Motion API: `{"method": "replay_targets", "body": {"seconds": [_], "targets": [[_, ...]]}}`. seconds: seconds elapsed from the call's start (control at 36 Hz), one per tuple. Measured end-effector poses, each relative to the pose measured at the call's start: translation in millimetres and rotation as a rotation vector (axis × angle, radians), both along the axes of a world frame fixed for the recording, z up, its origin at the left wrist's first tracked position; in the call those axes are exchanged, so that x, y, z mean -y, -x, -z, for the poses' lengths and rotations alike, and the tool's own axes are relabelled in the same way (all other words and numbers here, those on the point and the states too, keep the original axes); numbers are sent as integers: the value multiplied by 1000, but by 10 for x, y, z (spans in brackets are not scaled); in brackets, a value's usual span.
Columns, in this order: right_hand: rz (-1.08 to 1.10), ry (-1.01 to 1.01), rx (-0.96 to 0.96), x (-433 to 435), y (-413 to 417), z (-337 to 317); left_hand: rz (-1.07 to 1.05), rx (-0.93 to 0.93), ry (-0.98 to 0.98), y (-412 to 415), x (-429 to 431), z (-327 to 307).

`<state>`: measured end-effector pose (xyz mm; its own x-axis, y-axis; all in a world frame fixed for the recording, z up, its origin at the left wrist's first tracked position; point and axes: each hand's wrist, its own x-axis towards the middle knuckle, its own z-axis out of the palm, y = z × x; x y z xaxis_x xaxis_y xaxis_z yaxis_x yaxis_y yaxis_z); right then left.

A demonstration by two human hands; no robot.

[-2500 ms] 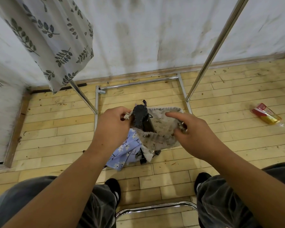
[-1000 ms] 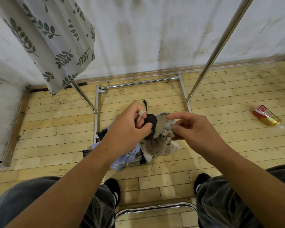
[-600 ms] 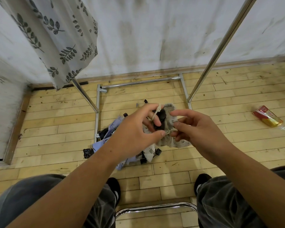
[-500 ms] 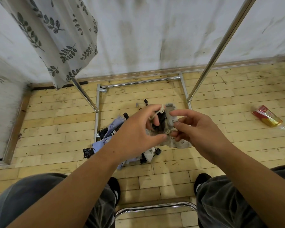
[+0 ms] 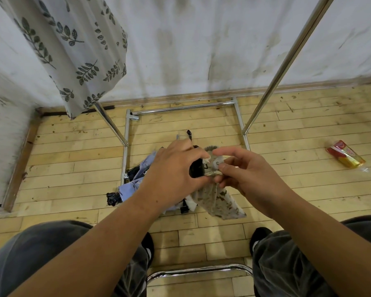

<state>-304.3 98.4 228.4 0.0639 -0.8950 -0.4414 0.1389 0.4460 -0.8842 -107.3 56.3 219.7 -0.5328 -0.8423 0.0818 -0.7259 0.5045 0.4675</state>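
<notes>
Quick check-in from us. Our left hand (image 5: 174, 168) is curled round the mouth of the little beige pouch (image 5: 219, 200) and the black thing (image 5: 196, 168) stuffed into it, with the fingers and thumb closed firmly on both. Our right hand (image 5: 244, 174) has the drawstring (image 5: 211, 173) pinched between thumb and forefinger, and its other fingers are loosely curled. The pouch hangs in the air between the 2 hands, over the heap of blue cloth (image 5: 135, 179) lying by the chrome rack (image 5: 125, 146).

Here's what we reckon could bite us:

1. The black thing shows at the mouth, so pulling the cord now might cinch the fabric onto it halfway and jam.
2. The cord end looks thin and frayed, so a hard yank from a 2-finger pinch could slip off or snap it.
3. If the left hand loosens to let the mouth close, the whole pouch could drop onto the heap.

We can't tell what the black thing actually is, since our fingers hide most of it.
</notes>
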Motion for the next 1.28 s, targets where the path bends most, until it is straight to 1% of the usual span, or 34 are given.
{"method": "replay_targets", "body": {"seconds": [0.22, 0.42, 0.53, 0.61, 0.69, 0.78, 0.89, 1.03, 1.08, 1.17, 1.28], "targets": [[4, -59, 29, -33, -10, 6, 29, -65, -4, 8, 23, 50], [19, -96, 105, -33, 11, 11, 22, 25, 66, 36, -28, 42], [12, -90, 103, -31, 4, 4, -14, -25, 49, 48, -37, 41], [-11, -47, 34, -23, 12, 5, -46, -72, -14, 33, -31, 26], [-46, -10, -37, -22, 21, 12, -55, -41, -62, 32, -19, -4], [-132, 34, -134, -30, 5, 0, -58, -18, -97, 44, -5, -12], [-229, 98, -270, -39, -31, 15, -68, -97, -187, 52, -5, -3], [-209, 189, -433, -20, -7, 91, -57, -124, -285, 48, 6, -45], [-201, 205, -457, -21, -2, 117, -58, -169, -366, 35, 9, -50], [-201, 216, -473, -24, -12, 138, -98, -285, -480, 24, 13, -67], [-197, 226, -551, -10, -2, 155, -152, -390, -578, 21, 21, -83]]}}
